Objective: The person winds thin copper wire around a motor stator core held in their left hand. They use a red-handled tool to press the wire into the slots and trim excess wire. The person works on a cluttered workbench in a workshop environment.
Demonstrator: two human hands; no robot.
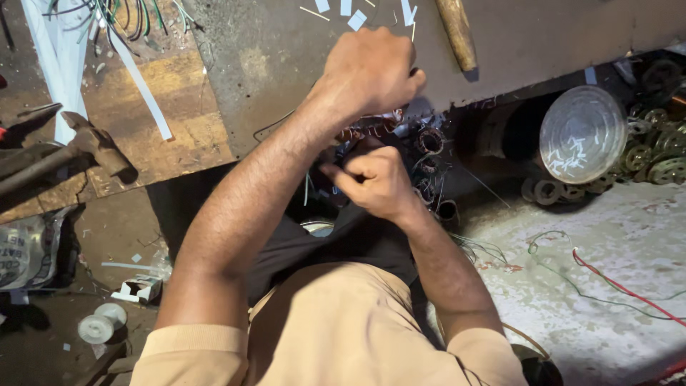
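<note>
My left hand (pixel 371 68) is a closed fist at the edge of a grey slab (pixel 286 64), just above a dark motor winding (pixel 427 154) with copper coils and loose wire ends. Whatever the fist grips is hidden by the fingers. My right hand (pixel 375 182) sits lower, close to my body, with thumb and forefinger pinched on a thin wire that runs from the winding. Both forearms reach up from my beige shirt, and the winding lies between and just right of the hands.
A hammer (pixel 86 146) rests on a wooden board (pixel 164 114) at left. A wooden handle (pixel 457 32) and white paper strips (pixel 343 11) lie on the slab. A round clear lid (pixel 582 134), metal rings (pixel 654 154), and red and green wires (pixel 614 286) lie at right.
</note>
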